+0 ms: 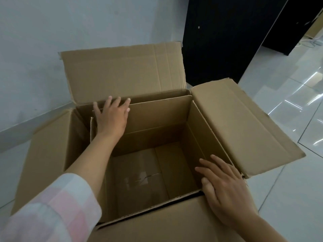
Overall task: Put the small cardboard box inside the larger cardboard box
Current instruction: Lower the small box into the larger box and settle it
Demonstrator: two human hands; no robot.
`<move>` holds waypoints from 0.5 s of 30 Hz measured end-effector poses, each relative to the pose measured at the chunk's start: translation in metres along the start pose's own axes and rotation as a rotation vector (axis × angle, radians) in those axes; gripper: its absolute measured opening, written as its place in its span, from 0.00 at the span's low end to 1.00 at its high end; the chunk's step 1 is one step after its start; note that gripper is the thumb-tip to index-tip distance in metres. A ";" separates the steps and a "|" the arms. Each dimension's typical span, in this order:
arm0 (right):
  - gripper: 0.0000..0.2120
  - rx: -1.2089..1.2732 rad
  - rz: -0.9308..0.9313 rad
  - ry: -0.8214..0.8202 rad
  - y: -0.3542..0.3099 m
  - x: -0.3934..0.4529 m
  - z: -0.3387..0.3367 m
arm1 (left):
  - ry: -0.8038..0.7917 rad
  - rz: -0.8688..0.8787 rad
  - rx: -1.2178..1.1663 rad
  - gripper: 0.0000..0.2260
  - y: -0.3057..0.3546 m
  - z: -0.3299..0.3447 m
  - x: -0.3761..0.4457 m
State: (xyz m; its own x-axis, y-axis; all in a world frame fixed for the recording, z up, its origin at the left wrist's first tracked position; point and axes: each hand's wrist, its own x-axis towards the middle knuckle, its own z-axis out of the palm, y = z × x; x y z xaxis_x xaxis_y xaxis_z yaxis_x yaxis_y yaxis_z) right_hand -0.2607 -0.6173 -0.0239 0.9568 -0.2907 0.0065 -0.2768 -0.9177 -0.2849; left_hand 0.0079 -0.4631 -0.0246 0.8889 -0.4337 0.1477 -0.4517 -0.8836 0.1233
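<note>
The larger cardboard box (43,145) stands on the floor, its four flaps spread outward. The small cardboard box (157,116) sits inside it, open at the top, and its taped bottom shows. My left hand (111,117) presses flat, fingers apart, against the small box's far upright flap near its left corner. My right hand (225,191) lies flat with fingers spread over the near right corner, touching the small box's right wall and the larger box's near flap. Neither hand grips anything.
A pale wall (35,49) runs close behind the larger box. A tall black cabinet (218,41) stands at the back right. Glossy white floor tiles (288,110) extend to the right.
</note>
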 end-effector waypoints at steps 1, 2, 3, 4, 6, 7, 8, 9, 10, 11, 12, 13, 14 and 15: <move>0.26 -0.031 -0.003 0.012 0.001 -0.002 0.001 | -0.046 -0.021 0.041 0.23 0.001 0.005 0.000; 0.26 -0.054 -0.008 0.018 0.002 -0.003 0.002 | -0.082 -0.031 0.066 0.26 0.002 0.010 -0.002; 0.26 -0.069 -0.012 0.013 0.002 -0.003 0.002 | -0.109 -0.036 0.084 0.29 0.002 0.014 -0.003; 0.26 -0.081 -0.022 0.025 0.003 -0.003 0.003 | -0.132 -0.037 0.101 0.30 0.002 0.016 -0.004; 0.25 -0.082 -0.033 0.041 0.003 -0.002 0.002 | -0.181 -0.040 0.135 0.32 0.001 0.017 -0.007; 0.25 -0.079 -0.038 0.048 0.003 -0.002 0.003 | -0.190 -0.037 0.141 0.32 0.000 0.016 -0.008; 0.25 -0.077 -0.042 0.052 0.004 -0.002 0.003 | -0.179 -0.023 0.135 0.31 0.000 0.014 -0.010; 0.24 -0.073 -0.045 0.047 0.004 -0.002 0.003 | -0.151 0.001 0.124 0.31 0.000 0.011 -0.013; 0.24 -0.068 -0.046 0.044 0.005 -0.003 0.004 | -0.119 0.034 0.116 0.31 0.001 0.008 -0.017; 0.24 -0.062 -0.043 0.046 0.005 -0.003 0.004 | -0.089 0.068 0.116 0.30 0.003 0.003 -0.022; 0.24 -0.052 -0.041 0.055 0.005 -0.003 0.003 | -0.066 0.096 0.124 0.29 0.003 -0.002 -0.026; 0.25 -0.038 -0.038 0.063 0.005 -0.003 0.003 | -0.048 0.116 0.135 0.29 0.004 -0.006 -0.031; 0.26 -0.023 -0.035 0.075 0.006 -0.003 0.003 | -0.036 0.128 0.143 0.28 0.004 -0.011 -0.036; 0.27 -0.008 -0.031 0.087 0.006 -0.002 0.003 | -0.026 0.133 0.148 0.28 0.004 -0.015 -0.042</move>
State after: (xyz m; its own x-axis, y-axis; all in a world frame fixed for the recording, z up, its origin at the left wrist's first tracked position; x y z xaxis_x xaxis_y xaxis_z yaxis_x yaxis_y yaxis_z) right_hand -0.2635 -0.6213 -0.0285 0.9537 -0.2841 0.0988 -0.2481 -0.9287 -0.2756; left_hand -0.0323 -0.4455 -0.0162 0.8248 -0.5510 0.1271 -0.5506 -0.8337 -0.0412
